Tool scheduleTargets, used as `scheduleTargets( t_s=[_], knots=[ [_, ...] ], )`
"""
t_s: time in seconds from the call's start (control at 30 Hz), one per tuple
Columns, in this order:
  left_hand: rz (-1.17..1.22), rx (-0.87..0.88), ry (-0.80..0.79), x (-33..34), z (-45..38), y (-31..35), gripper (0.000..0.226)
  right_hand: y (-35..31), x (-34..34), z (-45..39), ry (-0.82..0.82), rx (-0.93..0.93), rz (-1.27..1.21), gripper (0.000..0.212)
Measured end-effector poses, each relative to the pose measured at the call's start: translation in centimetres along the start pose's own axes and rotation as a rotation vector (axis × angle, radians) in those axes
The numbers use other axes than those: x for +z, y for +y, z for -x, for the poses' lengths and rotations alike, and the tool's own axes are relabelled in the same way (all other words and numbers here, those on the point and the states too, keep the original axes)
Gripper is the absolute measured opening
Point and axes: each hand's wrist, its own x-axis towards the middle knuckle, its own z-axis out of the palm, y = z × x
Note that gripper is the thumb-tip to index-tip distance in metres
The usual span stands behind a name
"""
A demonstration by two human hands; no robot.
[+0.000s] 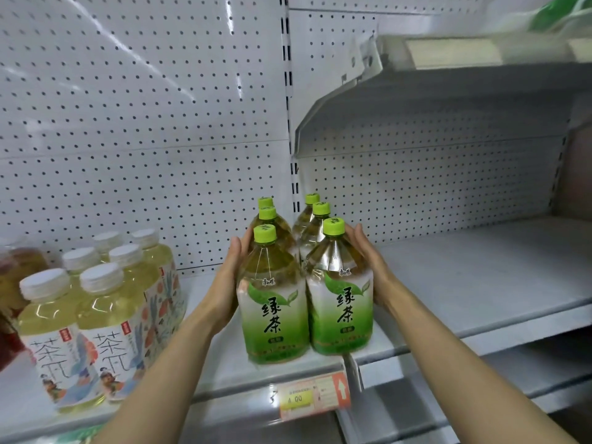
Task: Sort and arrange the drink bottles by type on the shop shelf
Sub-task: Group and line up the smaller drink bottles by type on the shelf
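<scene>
Orange price tag [315, 395]: nearest the camera, clipped to the front lip of the white metal shelf [480, 283], just below the green tea bottles.
Green tea bottles [307, 283]: six green-capped bottles in two files of three, upright, the front pair at the shelf's front edge, just left of the seam between two shelf bays.
Left hand [229, 283]: flat, fingers straight, pressed on the left side of the left file; it wraps round nothing.
Right hand [368, 267]: likewise flat on the right side of the right file, so the two palms squeeze the block between them.
Handling: the bottles look full, so probably heavy as a group; thin clear plastic with glossy sleeve labels, likely to give a little and to slip. I judge sliding the block along the shelf safer than lifting it; the palms sit well at label height, below the tapering shoulders.
Pale tea bottles [96, 315]: white-capped, with illustrated labels, standing in files to the left, near but apart from the left forearm; they limit any leftward move.
Red-brown bottles [9, 299]: at the far left edge, partly cut off.
Right bay: the shelf runs on towards the right.
Pegboard back panel [144, 123]: behind everything; an upper shelf [448, 91] overhangs on the right.
</scene>
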Motion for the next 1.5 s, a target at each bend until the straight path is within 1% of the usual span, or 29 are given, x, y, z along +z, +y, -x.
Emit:
scheduleTargets(
  t_s=[0.1,0.3,0.4,0.47,0.5,0.57,0.6,0.7,0.73,0.83,0.9,0.97,1.07,1.1,1.13,1.23,1.27,1.33,1.4,1.47,1.5],
  knots=[
    [-0.05,0.011,-0.016,-0.1,0.1,0.1,0.063,-0.2,-0.1,0.3,0.001,0.019,-0.002,0.05],
    [-0.05,0.007,0.035,0.0,0.3,0.2,0.054,0.3,-0.6,0.5,-0.047,0.062,-0.001,0.05],
    [-0.066,0.016,0.023,-0.2,0.4,0.2,0.057,0.2,-1.0,0.1,-0.052,0.072,0.028,0.049],
    [-0.056,0.016,0.046,-0.5,-0.3,0.4,0.067,0.0,-1.3,-0.7,0.001,0.061,0.031,0.056],
    [-0.059,0.008,0.098,-0.7,-1.0,0.6,0.072,-0.1,-1.5,-1.3,0.029,0.052,0.046,0.06],
    [-0.057,-0.008,0.188,-1.0,-2.7,1.0,0.073,-0.4,-1.4,-2.5,0.074,0.074,0.044,0.063],
    [-0.043,-0.012,0.197,-1.1,-3.5,1.2,0.073,-0.3,-1.3,-3.2,0.076,0.084,0.024,0.065],
    [0.02,-0.068,0.177,-1.1,-5.4,1.2,0.073,-0.1,-0.5,-5.3,0.042,0.13,-0.009,0.079],
    [0.052,-0.095,0.17,-1.2,-5.8,1.0,0.076,0.1,-0.3,-5.8,0.038,0.14,-0.017,0.086],
    [0.141,-0.142,0.13,-2.5,-7.0,-0.9,0.1,1.1,-0.9,-7.0,0.04,0.134,0.001,0.109],
    [0.136,-0.132,0.113,-3.2,-7.5,-2.1,0.101,1.5,-1.2,-7.0,0.036,0.129,-0.003,0.107],
    [0.163,-0.116,0.103,-2.6,-6.7,-1.4,0.103,1.9,-1.8,-7.1,0.034,0.13,-0.018,0.101],
    [0.189,-0.094,0.105,-2.1,-5.4,-0.6,0.107,2.1,-2.1,-7.0,-0.014,0.117,-0.03,0.089],
    [0.179,-0.087,0.107,-1.8,-4.9,-0.2,0.105,2.1,-2.0,-7.0,-0.033,0.116,-0.026,0.084],
    [0.165,-0.089,0.109,-1.4,-4.4,0.1,0.099,2.2,-2.0,-7.0,-0.053,0.112,-0.039,0.079],
    [0.114,-0.062,0.143,-0.2,-3.4,1.0,0.054,2.1,-1.5,-6.9,-0.079,0.095,-0.025,0.065],
    [0.111,-0.062,0.149,0.3,-3.2,1.2,0.048,1.9,-1.3,-6.8,-0.066,0.088,-0.005,0.064],
    [0.1,-0.038,0.147,1.3,-2.3,2.0,0.043,0.9,-0.8,-5.7,-0.026,0.096,0.034,0.066],
    [0.086,-0.009,0.17,1.9,-1.0,2.5,0.041,-0.2,-0.5,-4.2,-0.028,0.093,0.039,0.067],
    [0.094,0.011,0.216,2.0,1.3,2.1,0.039,-0.6,-0.6,-1.6,-0.01,0.055,-0.036,0.064],
    [0.106,0.022,0.242,1.8,2.5,1.3,0.042,-0.5,-0.7,0.1,0.017,0.003,-0.089,0.065]
  ],
)
